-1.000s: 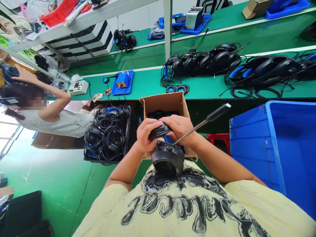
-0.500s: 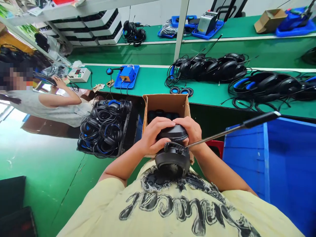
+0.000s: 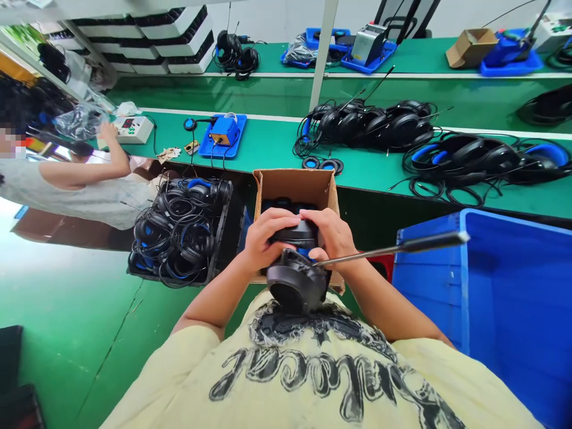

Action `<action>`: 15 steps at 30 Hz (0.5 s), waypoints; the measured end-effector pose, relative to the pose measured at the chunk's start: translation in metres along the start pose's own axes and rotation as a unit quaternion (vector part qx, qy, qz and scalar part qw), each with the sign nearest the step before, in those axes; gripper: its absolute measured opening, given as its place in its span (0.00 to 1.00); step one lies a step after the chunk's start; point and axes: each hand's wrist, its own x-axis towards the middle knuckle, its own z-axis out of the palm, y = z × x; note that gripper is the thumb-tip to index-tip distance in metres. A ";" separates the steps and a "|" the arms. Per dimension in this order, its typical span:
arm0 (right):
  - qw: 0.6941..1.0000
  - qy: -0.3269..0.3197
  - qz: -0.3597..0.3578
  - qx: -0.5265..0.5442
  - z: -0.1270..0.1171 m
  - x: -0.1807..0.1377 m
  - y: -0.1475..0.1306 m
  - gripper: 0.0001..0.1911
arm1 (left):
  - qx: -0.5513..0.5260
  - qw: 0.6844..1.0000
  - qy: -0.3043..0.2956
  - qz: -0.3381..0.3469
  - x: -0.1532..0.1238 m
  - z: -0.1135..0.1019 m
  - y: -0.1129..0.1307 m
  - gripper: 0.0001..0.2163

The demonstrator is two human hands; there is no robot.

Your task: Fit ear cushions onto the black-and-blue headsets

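A black headset [image 3: 297,286] is held close to my chest, its microphone boom [image 3: 429,242] sticking out to the right. My left hand [image 3: 263,238] grips the far ear cup from the left, thumb on the near side. From the right, my right hand [image 3: 333,241] wraps round the same ear cup, with its thumb near the base of the boom. A bit of blue shows between the two ear cups. Just beyond my hands stands an open cardboard box [image 3: 308,182] holding dark round pieces, partly hidden by my hands.
Headsets lie in rows [image 3: 375,125] on the green bench [image 3: 268,137]; loose ear pads [image 3: 328,165] rest near its edge. A black crate [image 3: 179,232] of headsets stands at left, a blue bin [image 3: 429,286] at right. A co-worker [image 3: 84,185] sits far left.
The headset has tilted slightly in my hands, and blue now shows between its cups. The boom tip has dropped a little. The co-worker's arm has moved. My view has shifted slightly.
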 end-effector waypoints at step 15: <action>0.996 0.014 -0.040 -0.084 0.014 0.008 0.004 0.33 | 0.132 0.991 0.007 0.013 -0.002 -0.007 -0.012 0.20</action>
